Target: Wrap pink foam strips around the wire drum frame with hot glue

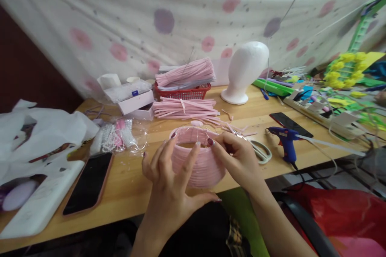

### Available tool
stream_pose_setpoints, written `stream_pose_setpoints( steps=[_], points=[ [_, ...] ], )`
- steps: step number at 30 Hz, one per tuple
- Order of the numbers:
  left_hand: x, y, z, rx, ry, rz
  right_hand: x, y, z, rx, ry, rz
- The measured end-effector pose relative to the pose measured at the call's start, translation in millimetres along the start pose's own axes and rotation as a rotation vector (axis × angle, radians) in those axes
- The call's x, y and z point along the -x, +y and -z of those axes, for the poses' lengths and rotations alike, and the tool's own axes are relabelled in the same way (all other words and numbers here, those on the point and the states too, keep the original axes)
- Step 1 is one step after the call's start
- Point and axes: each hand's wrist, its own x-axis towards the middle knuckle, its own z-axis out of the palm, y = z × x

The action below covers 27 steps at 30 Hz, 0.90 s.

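Observation:
A round pink basket wound from pink strips stands near the table's front edge, with thin wires rising from its rim. My left hand cups its near left side, fingers spread and fingertips on the rim. My right hand grips the right rim, thumb and forefinger pinched on the top edge. Behind it lie loose pink strips in a bundle.
A red basket holds more pink strips. A white foam head, scissors, a blue glue gun, a black phone, another phone, a white box and a power strip are on the wooden table.

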Motion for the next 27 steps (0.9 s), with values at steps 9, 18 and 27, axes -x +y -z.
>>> stream_pose_setpoints(
  steps=[9, 18, 27],
  points=[
    [-2.7, 1.8, -2.4, -0.067, -0.011, -0.087, 8.7, -6.3, -8.6, -0.116, -0.031, -0.050],
    [-6.6, 0.6, -0.7, -0.064, 0.140, 0.033, 18.5, -8.2, -15.6, -0.035, -0.171, -0.025],
    [4.1, -5.2, 0.8, -0.045, 0.025, -0.001, 34.3, 0.6, -23.1, -0.024, -0.280, -0.086]
  ],
)
